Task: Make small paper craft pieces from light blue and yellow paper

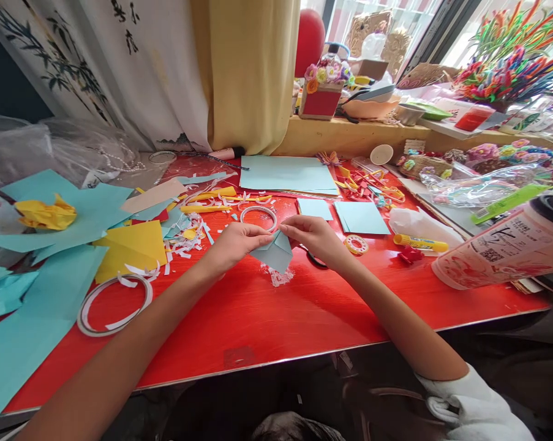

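Note:
A small folded piece of light blue paper (278,256) is held up over the red table, its creased lower corner pointing down. My left hand (243,245) pinches its upper left edge between thumb and fingers. On the other side, my right hand (313,237) grips the upper right edge the same way. Just behind the hands lies a roll of tape (258,210). Black scissor handles, partly hidden, show beneath my right wrist. Stacks of square blue paper (361,218) rest behind and to the right of my right hand.
A larger tape roll (89,311), yellow paper (131,248) and a big blue paper flower (90,205) lie left. Paper scraps (188,236) litter the left middle. A tall drink cup (501,248) and a yellow glue stick (421,243) stand or lie right. Blue sheets (288,173) lie at the back.

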